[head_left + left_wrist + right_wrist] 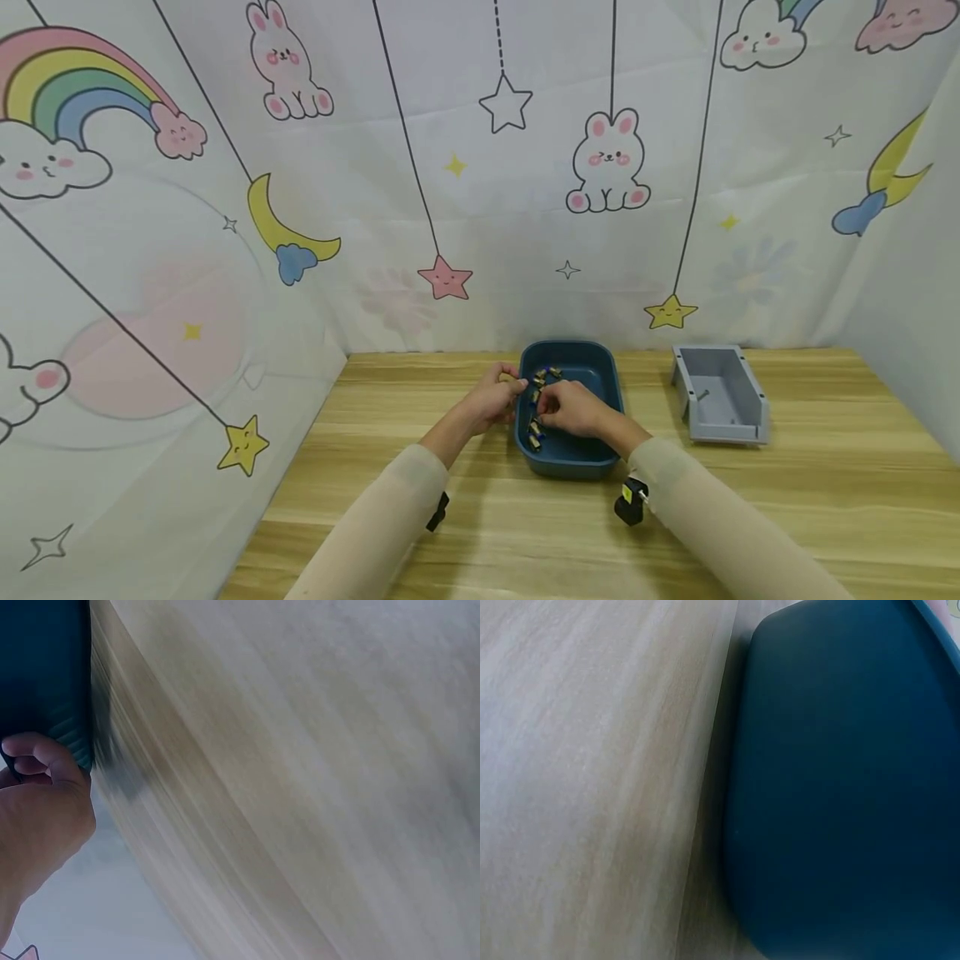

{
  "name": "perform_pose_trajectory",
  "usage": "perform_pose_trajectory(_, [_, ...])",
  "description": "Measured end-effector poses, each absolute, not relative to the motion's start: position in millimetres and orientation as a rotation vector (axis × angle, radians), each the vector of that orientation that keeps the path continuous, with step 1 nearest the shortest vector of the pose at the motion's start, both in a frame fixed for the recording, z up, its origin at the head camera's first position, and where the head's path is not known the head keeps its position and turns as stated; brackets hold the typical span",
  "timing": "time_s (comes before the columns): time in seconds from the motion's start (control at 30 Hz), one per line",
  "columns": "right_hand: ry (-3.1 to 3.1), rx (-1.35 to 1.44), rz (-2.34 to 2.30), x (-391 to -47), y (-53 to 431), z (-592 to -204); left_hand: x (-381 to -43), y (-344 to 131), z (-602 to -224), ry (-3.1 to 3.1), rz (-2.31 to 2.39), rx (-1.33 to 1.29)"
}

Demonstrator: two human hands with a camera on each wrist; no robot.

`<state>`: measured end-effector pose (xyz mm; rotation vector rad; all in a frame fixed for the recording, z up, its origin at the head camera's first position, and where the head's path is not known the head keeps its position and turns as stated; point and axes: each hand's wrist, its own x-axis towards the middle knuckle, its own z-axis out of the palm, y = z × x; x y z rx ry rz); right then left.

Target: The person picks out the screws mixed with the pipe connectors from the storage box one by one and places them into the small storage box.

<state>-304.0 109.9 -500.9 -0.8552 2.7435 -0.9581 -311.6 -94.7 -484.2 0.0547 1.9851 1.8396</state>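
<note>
A dark blue plastic basin [570,468] sits on the table, with several small brass fittings with blue ends [534,442] lying along its left side. My left hand [491,402] grips the basin's left rim, thumb on top; the left wrist view shows the curled fingers [45,754] at the basin's edge. Reaching over the right rim, my right hand [573,408] has its bent fingertips down among the fittings. I cannot tell whether a fitting is pinched there. In the right wrist view, the basin's outer wall [840,780] fills the right side and the hand is out of sight.
To the right stands a grey open-front bin [723,433] with a small screw-like piece [702,394] inside. The wooden table [525,542] ends at a white printed curtain [517,208] at the back and left.
</note>
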Motion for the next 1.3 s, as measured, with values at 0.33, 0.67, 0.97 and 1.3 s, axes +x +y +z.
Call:
perform_pose_trajectory(0.33, [2.769,-0.953,-0.916,-304.2,108.9,-503.4,-310.5,-94.4,-483.4,2.000,1.836,0.055])
perform_pose_trajectory(0.67, [2.787,-0.975,-0.867,-302.4,108.7,-503.2,-311.9,-93.3,-486.1,1.995,1.843,0.030])
perform_pose_trajectory(0.97, [2.763,-0.937,-0.853,-302.1,107.9,-502.1,-310.3,-93.6,-483.7,1.981,1.854,0.024])
perform_pose_trajectory(1.3, [2.750,-0.890,-0.867,-302.1,107.7,-502.3,-310.2,-94.6,-483.4,1.991,1.839,0.051])
